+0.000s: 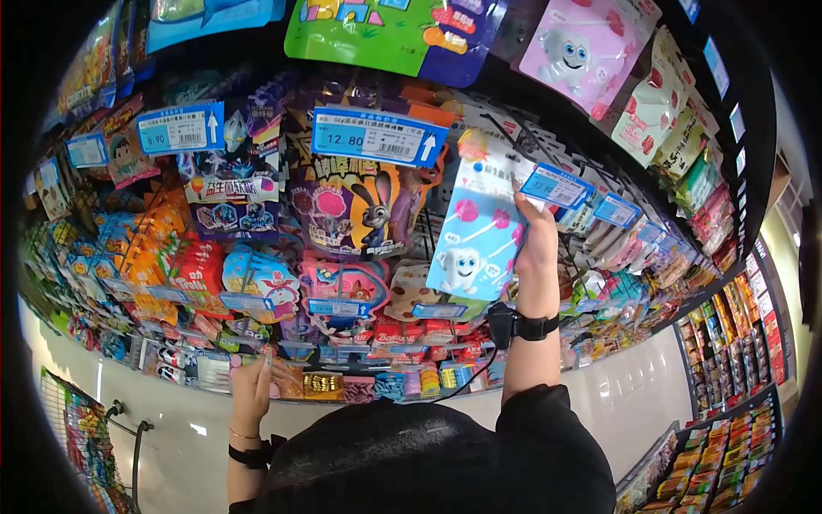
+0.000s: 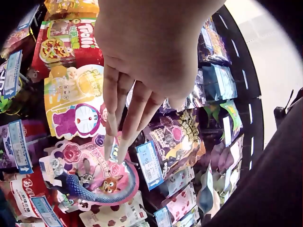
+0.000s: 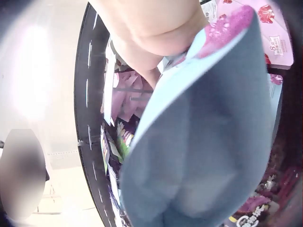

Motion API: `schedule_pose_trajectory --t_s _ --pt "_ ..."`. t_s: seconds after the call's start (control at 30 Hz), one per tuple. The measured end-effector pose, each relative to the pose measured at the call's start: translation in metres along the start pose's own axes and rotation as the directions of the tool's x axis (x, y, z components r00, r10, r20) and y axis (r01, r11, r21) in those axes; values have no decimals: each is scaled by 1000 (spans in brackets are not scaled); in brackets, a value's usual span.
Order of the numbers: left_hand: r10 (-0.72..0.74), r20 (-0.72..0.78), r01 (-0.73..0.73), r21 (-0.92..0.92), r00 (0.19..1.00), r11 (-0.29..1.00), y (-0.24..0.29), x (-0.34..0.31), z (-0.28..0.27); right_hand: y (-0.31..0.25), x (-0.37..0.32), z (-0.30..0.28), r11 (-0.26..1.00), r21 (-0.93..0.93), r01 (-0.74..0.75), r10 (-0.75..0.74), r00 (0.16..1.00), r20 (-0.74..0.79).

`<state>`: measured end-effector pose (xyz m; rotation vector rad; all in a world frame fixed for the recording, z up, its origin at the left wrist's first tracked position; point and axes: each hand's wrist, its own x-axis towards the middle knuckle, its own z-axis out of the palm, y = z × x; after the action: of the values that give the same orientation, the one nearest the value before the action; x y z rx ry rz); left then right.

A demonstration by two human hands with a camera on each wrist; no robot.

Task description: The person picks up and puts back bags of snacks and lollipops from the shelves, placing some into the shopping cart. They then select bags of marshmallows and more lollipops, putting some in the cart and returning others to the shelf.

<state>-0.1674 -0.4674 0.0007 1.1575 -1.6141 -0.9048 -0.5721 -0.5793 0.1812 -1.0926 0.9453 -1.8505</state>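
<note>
My right hand (image 1: 538, 240) grips a light blue candy pouch (image 1: 471, 244) by its right edge, thumb across the front. Pink lollipops and a smiling cartoon tooth are printed on it. Up close in the right wrist view, the pouch's grey back (image 3: 203, 142) curves below the hand and hides the fingers behind it. Lower down, my left hand (image 1: 252, 390) hangs before the rack with nearly straight fingers. From the left wrist, those fingers (image 2: 137, 106) overlap a Doraemon pouch (image 2: 78, 116) and a pink pouch with cartoon animals (image 2: 102, 177).
Candy bags hang in tight rows on a curved rack. Blue price tags (image 1: 374, 137) stick out in front of them. Pink tooth-print pouches (image 1: 586, 51) hang at upper right. Small boxes (image 1: 322, 384) line the lowest shelf. Another shelf (image 1: 728, 454) stands at lower right.
</note>
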Motion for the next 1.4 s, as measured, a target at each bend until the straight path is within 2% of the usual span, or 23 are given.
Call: schedule_pose_trajectory --t_s 0.03,0.13,0.3,0.43,0.53,0.67,0.73,0.77,0.8,0.87,0.9,0.93,0.97,1.0,1.07,1.1,1.17,1.2,1.23,1.27,1.3,1.33,1.4 --pt "5 -12 -5 7 1000 1000 1 0 1 0 -1 -3 996 -70 54 -51 998 48" --pt "20 -47 -20 9 999 1000 -4 -9 8 -5 -17 -2 991 -21 133 -130 985 115" --pt "4 -35 -3 3 999 1000 -8 -24 15 -14 -14 -11 989 112 99 -110 989 96" --pt "-27 -96 29 14 995 999 0 -32 20 -8 2 -16 996 64 63 -69 994 90" --pt "-34 -169 39 28 985 999 1 -37 26 -9 8 -11 999 21 -30 28 997 78" --pt "-13 -162 22 56 987 998 12 -40 37 14 35 -21 995 80 54 -60 995 81" --pt "-24 -156 34 66 988 997 14 -41 46 22 53 -20 1000 -9 -7 7 997 -82" --pt "-51 -153 59 50 987 997 15 -42 50 12 50 -9 992 -101 -72 60 991 -117" --pt "-80 -151 86 35 985 996 17 -43 54 19 61 -14 993 -89 -77 67 991 -118" --pt "-76 -156 87 65 985 994 22 -45 63 41 89 -26 940 -341 30 -9 998 63" --pt "-72 -163 82 57 984 995 26 -46 68 41 94 -25 943 -332 24 -1 998 67" --pt "-69 -171 78 47 983 996 31 -48 73 43 99 -25 596 -717 361 -324 926 196" --pt "-60 -170 70 55 984 996 37 -49 79 46 100 -25 15 -850 526 -500 740 449" --pt "-68 -182 81 61 981 995 38 -52 82 38 89 -19 27 -844 536 -495 741 454" --pt "-31 -171 52 123 985 991 39 -58 89 26 62 -12 332 -739 586 -705 675 219" --pt "-70 -194 95 122 978 988 43 -63 93 27 59 -19 364 -742 562 -685 702 196" --pt "-118 -230 151 128 966 980 46 -74 97 28 35 -30 504 -654 564 -673 731 112" --pt "-151 -249 187 127 957 974 46 -81 99 13 6 -25 454 -717 529 -689 719 93" --pt "-173 -283 215 124 943 969 48 -89 100 24 -5 -29 462 -651 602 -755 652 67" --pt "-233 -279 293 195 931 936 50 -97 100 34 -22 -36 398 -699 594 -765 635 104" --pt "-299 -278 371 260 913 892 51 -106 100 48 -36 -41 255 -707 660 -819 536 205" --pt "-327 -311 408 247 892 879 49 -118 99 71 -52 -49 333 -616 714 -784 572 239" --pt "-404 -319 500 330 858 801 47 -149 94 96 -91 -46 414 -439 797 -647 597 474"
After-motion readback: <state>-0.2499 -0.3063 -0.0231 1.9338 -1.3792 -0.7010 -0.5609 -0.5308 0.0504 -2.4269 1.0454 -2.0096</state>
